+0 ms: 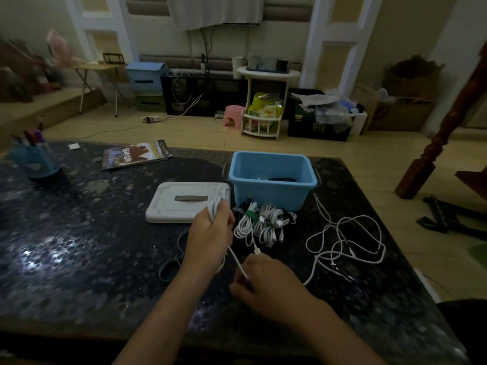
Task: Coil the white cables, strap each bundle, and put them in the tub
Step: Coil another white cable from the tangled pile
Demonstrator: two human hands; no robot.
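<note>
The blue tub (272,177) stood on the dark table (79,246), the strapped white bundles (263,222) touching its near wall. Nearer than those, the left hand (208,233) clenched a coil of white cable (214,206); its tail (237,262) ran to the right hand (268,283), apparently pinched there, though dimness blurred the fingers.

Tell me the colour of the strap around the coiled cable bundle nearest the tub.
Green strap, seen in the head view.

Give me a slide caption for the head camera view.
Left hand holds a coiled white cable, right hand feeds its tail, beside the blue tub.
</note>
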